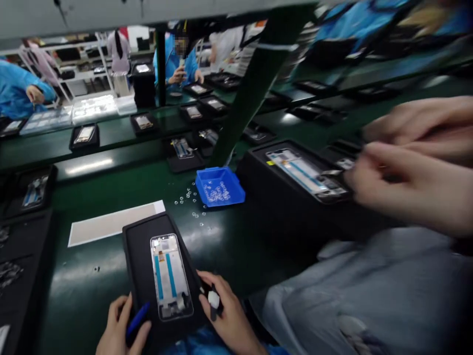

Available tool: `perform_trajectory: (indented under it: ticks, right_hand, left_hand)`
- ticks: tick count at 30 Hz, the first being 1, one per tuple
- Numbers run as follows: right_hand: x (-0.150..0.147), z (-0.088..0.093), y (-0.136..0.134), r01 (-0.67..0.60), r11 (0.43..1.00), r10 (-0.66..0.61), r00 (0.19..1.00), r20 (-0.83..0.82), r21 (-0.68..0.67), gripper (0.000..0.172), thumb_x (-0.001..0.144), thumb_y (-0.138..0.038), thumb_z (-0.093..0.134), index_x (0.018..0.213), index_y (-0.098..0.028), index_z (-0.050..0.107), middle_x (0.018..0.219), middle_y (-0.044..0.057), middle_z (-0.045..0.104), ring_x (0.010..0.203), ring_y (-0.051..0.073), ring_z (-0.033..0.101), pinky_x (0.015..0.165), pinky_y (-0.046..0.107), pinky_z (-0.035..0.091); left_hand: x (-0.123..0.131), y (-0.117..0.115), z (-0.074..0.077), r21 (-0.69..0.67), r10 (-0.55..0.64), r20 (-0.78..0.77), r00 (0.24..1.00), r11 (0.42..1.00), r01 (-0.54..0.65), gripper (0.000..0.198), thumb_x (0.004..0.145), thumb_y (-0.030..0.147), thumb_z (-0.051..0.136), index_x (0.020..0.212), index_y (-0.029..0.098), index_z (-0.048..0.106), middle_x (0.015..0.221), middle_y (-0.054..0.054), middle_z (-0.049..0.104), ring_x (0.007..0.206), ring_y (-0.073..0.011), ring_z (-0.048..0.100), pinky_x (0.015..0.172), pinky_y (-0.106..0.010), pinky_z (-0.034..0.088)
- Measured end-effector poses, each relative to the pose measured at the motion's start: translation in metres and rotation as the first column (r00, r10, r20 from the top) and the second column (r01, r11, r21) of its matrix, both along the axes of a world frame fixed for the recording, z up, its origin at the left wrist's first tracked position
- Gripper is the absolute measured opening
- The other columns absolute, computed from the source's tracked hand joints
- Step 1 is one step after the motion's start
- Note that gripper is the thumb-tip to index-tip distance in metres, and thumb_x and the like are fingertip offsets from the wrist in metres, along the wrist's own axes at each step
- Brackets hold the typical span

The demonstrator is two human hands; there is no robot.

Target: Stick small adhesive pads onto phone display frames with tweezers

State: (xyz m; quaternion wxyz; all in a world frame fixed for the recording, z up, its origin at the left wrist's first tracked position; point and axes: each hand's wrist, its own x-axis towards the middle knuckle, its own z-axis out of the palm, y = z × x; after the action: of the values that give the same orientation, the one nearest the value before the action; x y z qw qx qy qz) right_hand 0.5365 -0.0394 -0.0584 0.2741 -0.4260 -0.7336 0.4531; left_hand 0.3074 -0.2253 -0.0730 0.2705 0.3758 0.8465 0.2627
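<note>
At the bottom, a phone frame (173, 276) with two blue strips lies in a black tray (138, 246), tilted on the bench. My left hand (118, 328) grips a slim blue pen-like tool (137, 318) at the tray's left edge. Beside the tray's right edge, my right hand (231, 315) holds a small black part with a white piece (213, 299) between thumb and fingers; its exact kind cannot be made out. The fingertips of this hand reach the tray's side.
A blue bin (221, 186) holds small clear rings, with several loose on the green bench (99, 185). Behind the tray lies a pale strip sheet (116, 224). At right, a co-worker's blurred hands (410, 172) work over another phone frame (306, 172). A green post (254, 84) rises mid-bench.
</note>
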Motion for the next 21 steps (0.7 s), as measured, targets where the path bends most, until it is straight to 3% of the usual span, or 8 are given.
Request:
perform_trajectory:
  ticks: [3, 5, 7, 10, 12, 13, 16, 21]
  right_hand:
    - [0.003, -0.003, 0.006, -0.010, 1.000, 0.010, 1.000, 0.000, -0.022, 0.034, 0.083, -0.029, 0.060, 0.116, -0.025, 0.066, 0.114, 0.009, 0.073, 0.105, 0.024, 0.070, 0.094, 0.039, 0.057]
    - [0.004, -0.002, 0.012, 0.013, 0.999, -0.015, 0.999, -0.041, -0.040, 0.033, 0.085, -0.032, 0.061, 0.117, -0.024, 0.065, 0.116, 0.009, 0.073, 0.104, 0.022, 0.071, 0.093, 0.036, 0.058]
    - [0.002, -0.001, 0.017, 0.039, 0.999, -0.042, 0.996, -0.075, -0.037, 0.031, 0.085, -0.032, 0.061, 0.115, -0.023, 0.064, 0.115, 0.009, 0.074, 0.100, 0.021, 0.072, 0.090, 0.035, 0.059]
    - [-0.006, -0.001, 0.022, 0.054, 0.998, -0.058, 0.991, -0.120, -0.041, 0.029, 0.086, -0.033, 0.062, 0.112, -0.023, 0.064, 0.113, 0.010, 0.074, 0.097, 0.021, 0.072, 0.086, 0.033, 0.060]
    - [-0.012, -0.002, 0.023, 0.046, 0.998, -0.053, 0.988, -0.142, -0.054, 0.028, 0.086, -0.032, 0.062, 0.112, -0.022, 0.064, 0.113, 0.010, 0.074, 0.097, 0.021, 0.072, 0.085, 0.033, 0.060]
    - [-0.015, -0.002, 0.023, 0.043, 0.997, -0.051, 0.987, -0.151, -0.058, 0.028, 0.086, -0.032, 0.062, 0.112, -0.022, 0.064, 0.112, 0.010, 0.074, 0.096, 0.021, 0.072, 0.085, 0.033, 0.060]
    - [-0.020, -0.003, 0.021, 0.046, 0.997, -0.057, 0.984, -0.170, -0.069, 0.028, 0.085, -0.031, 0.064, 0.111, -0.023, 0.064, 0.110, 0.010, 0.075, 0.091, 0.020, 0.073, 0.082, 0.031, 0.061]
    - [-0.018, -0.004, 0.016, 0.089, 0.995, -0.098, 0.978, -0.187, -0.054, 0.027, 0.085, -0.036, 0.066, 0.108, -0.022, 0.066, 0.104, 0.010, 0.076, 0.083, 0.020, 0.074, 0.074, 0.029, 0.062]
  left_hand:
    - [-0.006, 0.005, 0.035, 0.064, 0.084, 0.032, 0.996, 0.994, -0.086, 0.064, 0.077, 0.059, 0.063, 0.137, 0.037, 0.056, 0.118, -0.009, 0.064, 0.104, -0.0289, 0.069, 0.079, -0.034, 0.060]
    - [-0.014, 0.014, 0.057, 0.175, 0.221, 0.047, 0.974, 0.958, -0.226, 0.058, 0.077, 0.063, 0.062, 0.125, 0.032, 0.065, 0.097, -0.006, 0.067, 0.082, -0.0247, 0.069, 0.068, -0.033, 0.058]
    - [-0.019, 0.029, 0.075, 0.306, 0.351, 0.147, 0.925, 0.873, -0.380, 0.049, 0.081, 0.066, 0.056, 0.105, 0.027, 0.072, 0.068, -0.002, 0.059, 0.054, -0.0178, 0.056, 0.051, -0.030, 0.051]
    - [-0.020, 0.064, 0.094, 0.514, 0.403, 0.388, 0.829, 0.652, -0.558, 0.053, 0.086, 0.071, 0.045, 0.083, 0.024, 0.069, 0.059, 0.000, 0.052, 0.051, -0.0159, 0.049, 0.050, -0.030, 0.048]
    - [-0.020, 0.090, 0.100, 0.615, 0.362, 0.459, 0.812, 0.529, -0.584, 0.059, 0.083, 0.077, 0.043, 0.074, 0.022, 0.064, 0.066, -0.002, 0.056, 0.058, -0.0160, 0.053, 0.054, -0.030, 0.050]
    - [-0.020, 0.102, 0.101, 0.634, 0.338, 0.462, 0.820, 0.520, -0.572, 0.061, 0.084, 0.078, 0.041, 0.072, 0.022, 0.063, 0.066, -0.002, 0.056, 0.056, -0.0151, 0.052, 0.052, -0.029, 0.048]
    - [-0.025, 0.122, 0.100, 0.630, 0.311, 0.417, 0.854, 0.578, -0.518, 0.062, 0.090, 0.073, 0.031, 0.066, 0.021, 0.057, 0.064, 0.000, 0.052, 0.047, -0.0125, 0.045, 0.045, -0.028, 0.043]
    - [-0.059, 0.096, 0.097, 0.755, 0.523, 0.128, 0.843, 0.499, -0.424, 0.052, 0.097, 0.058, 0.030, 0.063, 0.022, 0.045, 0.075, -0.002, 0.056, 0.058, -0.0139, 0.054, 0.059, -0.031, 0.050]
